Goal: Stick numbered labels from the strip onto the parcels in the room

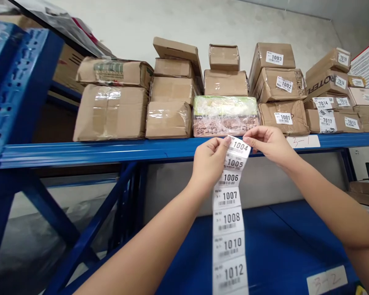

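A long strip of white printed labels (229,217) hangs down in front of the shelf, numbered from 1004 at the top to 1012 near the bottom of the view. My left hand (209,157) pinches the strip's top left edge between thumb and fingers. At the upper right corner of the 1004 label, my right hand (269,143) pinches with thumb and forefinger. Just behind the hands sits a plastic-wrapped green and pink package (226,116) with no number label showing. To its right, a carton (267,112) bears the label 1001, below cartons marked 1002 and 1003.
A blue shelf beam (147,149) runs across, with a blue upright (21,90) at left. Unlabelled brown cartons (110,112) are stacked left of the package. Cartons with 7000-series labels (326,102) stand at right. A lower blue shelf (279,241) carries a "3-2" card (326,280).
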`<state>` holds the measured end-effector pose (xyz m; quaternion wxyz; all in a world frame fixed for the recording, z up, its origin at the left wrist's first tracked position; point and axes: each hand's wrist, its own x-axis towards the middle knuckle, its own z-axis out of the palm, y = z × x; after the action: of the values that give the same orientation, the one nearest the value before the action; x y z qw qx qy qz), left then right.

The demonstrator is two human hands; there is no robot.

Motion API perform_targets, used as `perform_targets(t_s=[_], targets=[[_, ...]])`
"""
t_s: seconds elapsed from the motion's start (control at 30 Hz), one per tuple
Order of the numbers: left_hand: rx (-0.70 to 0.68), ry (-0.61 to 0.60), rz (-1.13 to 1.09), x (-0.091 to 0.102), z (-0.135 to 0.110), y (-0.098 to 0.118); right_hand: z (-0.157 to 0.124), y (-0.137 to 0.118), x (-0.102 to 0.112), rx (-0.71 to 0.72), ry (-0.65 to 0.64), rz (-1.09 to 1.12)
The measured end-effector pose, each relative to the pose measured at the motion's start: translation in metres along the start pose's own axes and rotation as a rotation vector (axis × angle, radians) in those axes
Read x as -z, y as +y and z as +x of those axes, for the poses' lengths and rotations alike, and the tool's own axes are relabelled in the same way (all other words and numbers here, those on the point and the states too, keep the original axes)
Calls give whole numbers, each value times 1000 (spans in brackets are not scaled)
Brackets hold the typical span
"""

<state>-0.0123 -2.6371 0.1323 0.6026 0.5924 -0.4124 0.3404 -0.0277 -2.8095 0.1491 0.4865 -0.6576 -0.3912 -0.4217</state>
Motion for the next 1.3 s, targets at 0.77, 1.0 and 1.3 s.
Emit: perform_targets(t_s=[0.77, 1.0, 1.3], targets=[[100, 39, -129, -1, -19, -8, -15, 6, -30, 210, 241, -170], [148, -133, -97, -3, -29, -3, 37, -3, 27, 303, 434, -204], [156, -115, -141, 3, -43, -10, 60, -7, 9, 276, 385, -739]])
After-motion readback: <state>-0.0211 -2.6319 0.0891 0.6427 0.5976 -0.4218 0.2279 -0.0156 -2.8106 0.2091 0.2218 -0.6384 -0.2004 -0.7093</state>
